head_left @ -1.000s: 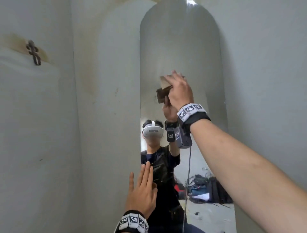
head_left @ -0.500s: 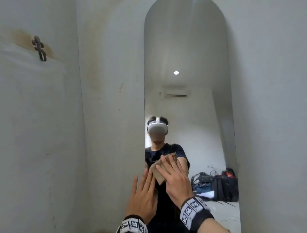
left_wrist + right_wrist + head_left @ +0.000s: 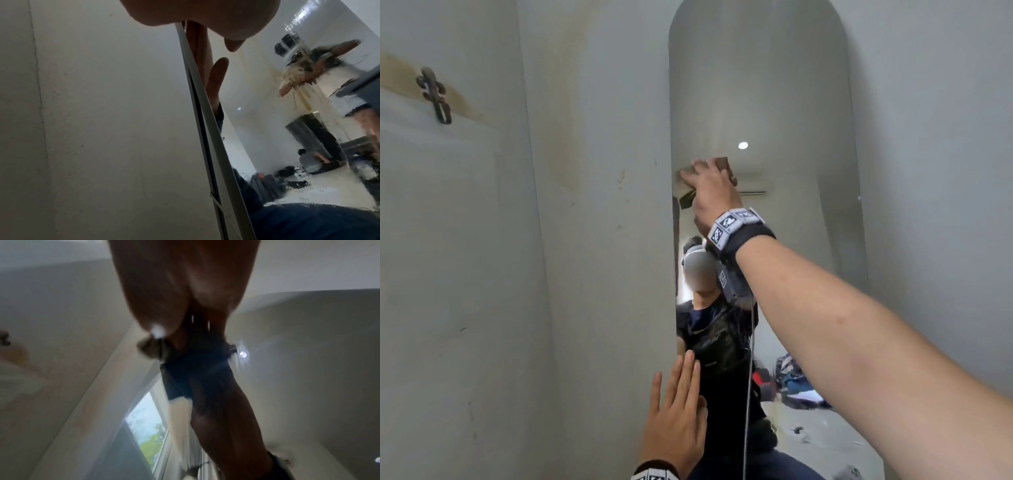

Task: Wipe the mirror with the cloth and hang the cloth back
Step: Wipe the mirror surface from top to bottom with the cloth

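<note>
— Going left to right, what hangs at the far left?

— The hook (image 3: 434, 94), high on the left wall and bare. That is where the cloth (image 3: 722, 163) must end, and it lies well apart from the cloth, off to the left and a little higher than the hand holding it.

— Then the left hand (image 3: 674, 414)?

— It lies flat, fingers straight and together, against the mirror (image 3: 784, 240) at its lower left edge. It holds nothing; the left wrist view shows the fingertips (image 3: 219, 65) on the glass just beside the mirror's edge strip.

— And the cloth itself?

— Up against the glass near the mirror's left edge, about halfway up the visible pane, under the right hand (image 3: 710, 192). The fingers spread over it and press it to the glass; whether they curl round it, the pictures are too blurred to say.

— So which hand is better placed for the hook?

— The left hand sits nearer the left wall but low; the right already has the cloth and stands nearer the hook's height. Most of the glass lies to the right of the cloth, so wiping probably comes first.
</note>
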Motion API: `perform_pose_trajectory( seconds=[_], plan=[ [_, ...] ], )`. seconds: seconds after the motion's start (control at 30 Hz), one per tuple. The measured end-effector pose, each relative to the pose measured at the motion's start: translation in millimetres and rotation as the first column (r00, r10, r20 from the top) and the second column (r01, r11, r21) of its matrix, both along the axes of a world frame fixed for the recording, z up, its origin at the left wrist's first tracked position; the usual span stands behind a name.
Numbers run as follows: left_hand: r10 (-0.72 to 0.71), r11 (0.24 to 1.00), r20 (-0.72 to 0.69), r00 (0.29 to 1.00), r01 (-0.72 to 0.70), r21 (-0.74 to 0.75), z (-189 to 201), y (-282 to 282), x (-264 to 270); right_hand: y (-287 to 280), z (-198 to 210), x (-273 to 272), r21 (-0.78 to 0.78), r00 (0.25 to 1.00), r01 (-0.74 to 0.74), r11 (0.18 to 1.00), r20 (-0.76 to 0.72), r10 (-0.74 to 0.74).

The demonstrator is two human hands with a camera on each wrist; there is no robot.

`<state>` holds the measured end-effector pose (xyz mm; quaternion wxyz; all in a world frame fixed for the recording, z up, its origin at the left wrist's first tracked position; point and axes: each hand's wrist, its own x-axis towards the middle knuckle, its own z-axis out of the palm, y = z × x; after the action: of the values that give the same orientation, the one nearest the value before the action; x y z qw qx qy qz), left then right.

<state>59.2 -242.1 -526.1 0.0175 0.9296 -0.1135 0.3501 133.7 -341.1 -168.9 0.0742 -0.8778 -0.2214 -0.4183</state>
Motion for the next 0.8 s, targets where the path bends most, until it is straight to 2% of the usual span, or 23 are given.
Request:
perform_pose_trajectory(
  seconds=[0.17,0.3,0.4,0.5,0.6,0.7,0.8],
  plan=[
    [-0.006,1.000,-0.031,1.000,0.006,-0.008,4.3,-0.9,-8.6,-16.0,-130.3,-16.9,-0.290,0.997,-0.083,0.953,-0.019,0.081],
    [-0.023,0.999,-0.060,0.998,0.025,0.034,-3.8,-1.8,-20.1,-49.5,-229.7,-34.8,-0.318,0.986,-0.160,0.934,-0.017,0.163],
    [-0.019,0.998,-0.108,0.994,0.026,0.064,-16.2,-1.9,-32.1,-64.4,-264.5,-58.1,-0.340,0.979,-0.200,0.919,-0.042,0.198],
    [-0.033,0.996,-0.135,0.990,0.043,0.073,-21.4,-2.2,-43.7,-69.1,-251.0,-84.3,-0.155,0.953,-0.301,0.941,-0.011,0.303],
    [-0.041,0.996,-0.093,0.995,0.048,0.071,-12.6,1.5,-48.5,-70.1,-204.0,-94.1,0.089,0.931,-0.344,0.935,0.162,0.327],
    [0.011,0.999,-0.071,0.997,-0.008,0.053,2.0,9.4,-43.4,-72.4,-153.6,-77.3,0.264,0.956,-0.256,0.930,0.210,0.204],
    [0.046,0.997,-0.099,0.994,-0.039,0.072,5.4,16.1,-34.8,-71.0,-133.2,-55.2,0.214,0.992,-0.115,0.970,0.081,0.100]
  ],
)
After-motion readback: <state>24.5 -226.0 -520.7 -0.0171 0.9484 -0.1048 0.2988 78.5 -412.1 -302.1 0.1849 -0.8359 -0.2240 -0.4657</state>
